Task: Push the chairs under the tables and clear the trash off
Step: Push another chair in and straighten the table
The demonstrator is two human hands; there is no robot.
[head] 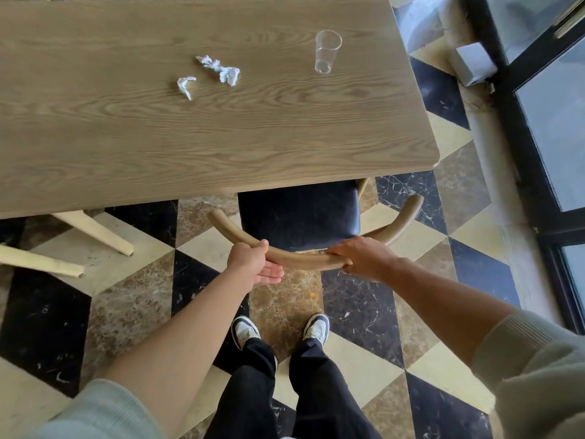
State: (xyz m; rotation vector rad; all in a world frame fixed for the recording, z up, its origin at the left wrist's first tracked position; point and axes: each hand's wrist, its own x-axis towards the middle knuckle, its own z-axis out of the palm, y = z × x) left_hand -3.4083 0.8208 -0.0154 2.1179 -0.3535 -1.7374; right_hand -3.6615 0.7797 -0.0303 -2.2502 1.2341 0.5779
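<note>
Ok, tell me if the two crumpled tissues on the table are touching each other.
Apart. The head view shows a strip of bare wood between the smaller tissue and the longer tissue on the table.

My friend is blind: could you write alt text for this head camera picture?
Both hands, left hand and right hand, grip a chair's curved wooden backrest, its dark seat partly under a wooden table. On it lie crumpled tissues and a clear plastic cup.

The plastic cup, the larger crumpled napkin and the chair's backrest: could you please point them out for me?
plastic cup (326, 52), head view, clear side wall
larger crumpled napkin (221, 70), head view, its middle
chair's backrest (304, 260), head view, curved rail between the hands
</note>
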